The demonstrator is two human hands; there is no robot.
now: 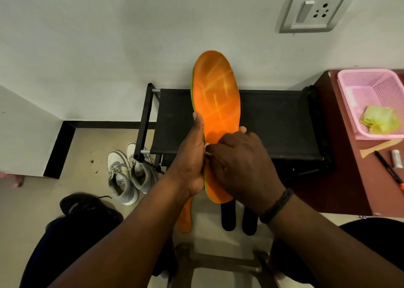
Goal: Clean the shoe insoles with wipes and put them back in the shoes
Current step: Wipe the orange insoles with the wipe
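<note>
- Left hand [192, 156] grips the orange insole [216, 100] along its left edge, holding it up in front of the black shoe rack [273, 121].
- Insole's long axis runs near to far.
- Right hand [238, 165] pinches a white wipe [207, 149] against the insole's near half; the unwiped length extends away from it.

- Home interior, likely entry corner: black shoe rack [273, 121] set against plain wall w/ switch-socket plate [311, 10].
- Sneakers [129, 174] seen on tiled floor.
</note>
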